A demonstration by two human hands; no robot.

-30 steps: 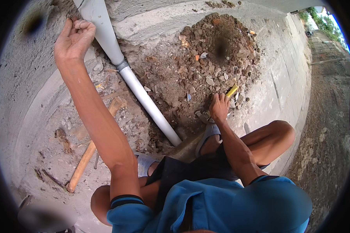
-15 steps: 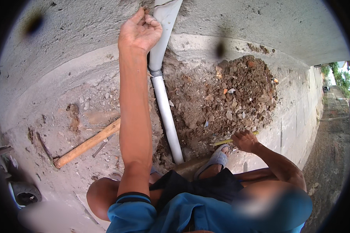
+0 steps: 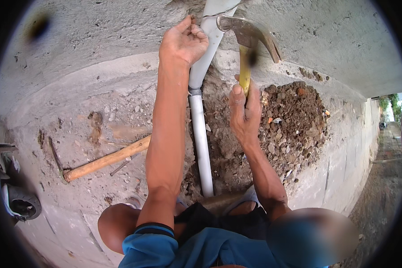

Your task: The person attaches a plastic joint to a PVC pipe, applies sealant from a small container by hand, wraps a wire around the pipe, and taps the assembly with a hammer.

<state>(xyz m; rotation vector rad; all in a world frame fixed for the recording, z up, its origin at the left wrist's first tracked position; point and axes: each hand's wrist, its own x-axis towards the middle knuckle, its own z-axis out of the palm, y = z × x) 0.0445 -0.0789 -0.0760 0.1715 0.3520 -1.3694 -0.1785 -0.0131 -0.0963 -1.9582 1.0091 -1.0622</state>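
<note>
My right hand (image 3: 246, 114) is closed around the yellow handle of a claw hammer (image 3: 244, 67), raised with its steel head level with the upper pipe. Against the rough wall, my left hand (image 3: 185, 41) pinches its fingers together just left of the pipe. What the fingertips hold is too small to make out. A thin wire (image 3: 223, 12) crosses the wide grey pipe (image 3: 204, 64) close to those fingertips. Below a grey collar, a narrower white pipe (image 3: 202, 143) runs down into the dug earth between my feet.
A heap of broken soil and stones (image 3: 295, 120) lies right of the pipe. To the left rests a wooden-handled digging tool (image 3: 109, 157) with a metal head, beside a thin metal rod (image 3: 119, 168). A black wheel (image 3: 24, 206) stands at the far left.
My right hand has brought the hammer up from low on the right, beside my foot, to near the wall. My left hand keeps its pinch beside the pipe. The view has shifted slightly.
</note>
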